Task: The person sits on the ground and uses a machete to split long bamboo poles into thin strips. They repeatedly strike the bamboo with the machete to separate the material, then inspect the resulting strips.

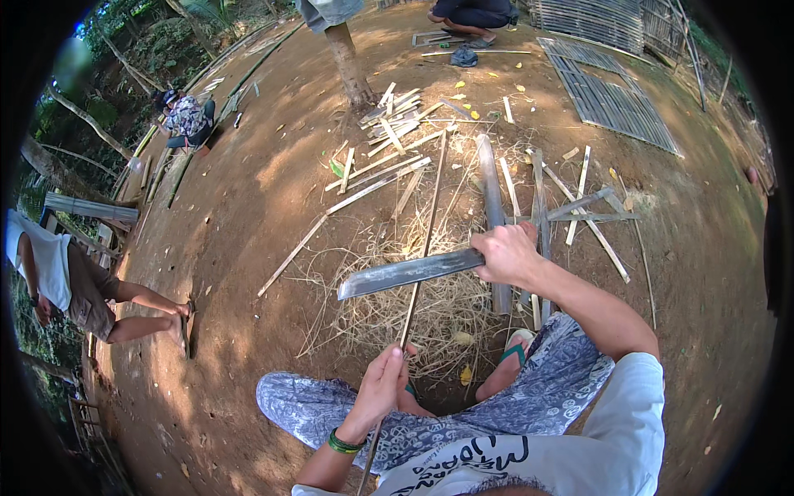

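Note:
My right hand [511, 253] is closed round the grip of a machete [405, 274], its broad grey blade pointing left. The blade lies across a long thin bamboo strip [433, 202]; I cannot tell whether the edge bites into it. Lower down, my left hand [382, 382] pinches the same strip, thumb along it. The strip slants from the far middle down past my left wrist towards my body. Curly pale shavings [447, 318] heap on the ground below the blade, in front of my sandalled feet.
Beyond the shavings lie a dark bamboo pole [490, 186], a wooden frame [579, 211] and a pile of split pieces [401, 120] by a tree trunk [349, 70]. A person [66, 273] walks at the left; others crouch farther off. Slatted bamboo panels [608, 95] lie far right.

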Motion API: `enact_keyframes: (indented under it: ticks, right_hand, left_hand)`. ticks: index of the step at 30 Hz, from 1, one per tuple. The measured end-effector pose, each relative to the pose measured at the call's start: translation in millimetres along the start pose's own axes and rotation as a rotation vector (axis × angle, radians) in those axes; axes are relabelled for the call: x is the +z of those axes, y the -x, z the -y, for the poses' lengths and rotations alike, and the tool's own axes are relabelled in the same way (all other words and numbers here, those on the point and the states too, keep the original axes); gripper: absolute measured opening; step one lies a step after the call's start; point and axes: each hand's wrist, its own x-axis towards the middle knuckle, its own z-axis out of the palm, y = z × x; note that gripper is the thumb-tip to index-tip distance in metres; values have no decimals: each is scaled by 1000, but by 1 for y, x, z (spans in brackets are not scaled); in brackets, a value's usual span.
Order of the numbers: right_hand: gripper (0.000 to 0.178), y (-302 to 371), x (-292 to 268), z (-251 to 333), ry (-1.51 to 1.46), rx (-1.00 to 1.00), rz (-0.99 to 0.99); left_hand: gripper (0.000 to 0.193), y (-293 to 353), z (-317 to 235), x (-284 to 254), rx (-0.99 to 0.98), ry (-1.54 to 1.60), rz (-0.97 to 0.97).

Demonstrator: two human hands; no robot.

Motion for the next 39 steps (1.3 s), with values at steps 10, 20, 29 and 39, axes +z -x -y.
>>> enact_keyframes:
  ticks: [10, 20, 29, 39]
  right_hand:
    - [21, 5, 13, 9, 3, -21, 32]
    - [18, 5, 16, 14, -4, -49, -8]
    - [18, -9, 9, -14, 37, 83, -77]
    - [21, -27, 12, -78, 268, 293, -75]
  left_hand:
    - [39, 4, -5, -1, -29, 39, -84]
    - [38, 9, 4, -3, 8, -41, -146]
    - [37, 20, 14, -3, 2, -114, -129]
    - [37, 26, 35, -16, -219, 195, -8]
